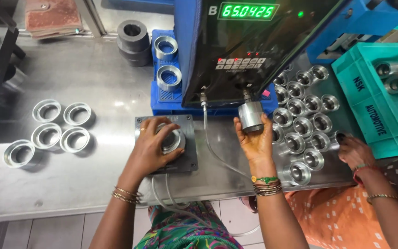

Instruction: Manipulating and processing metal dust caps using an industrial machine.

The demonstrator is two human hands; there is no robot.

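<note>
My left hand (153, 145) presses down on a shiny metal ring (173, 140) seated on a square dark fixture plate (189, 157). Its fingers wrap over the ring's top. My right hand (255, 138) lifts a short steel cylinder (250, 116) up under the probe of a black gauge unit (245, 50) with a green digital readout. Thin hoses (213, 147) run from the gauge down past the plate to the table's front edge.
Several finished rings (49, 131) lie at the left of the steel table. Many steel cylinders (302, 117) stand at the right, where another person's hand (353, 150) rests. A teal crate (383, 92) holds more parts. Two rings sit on a blue tray (162, 99); dark rings (133, 39) are stacked behind.
</note>
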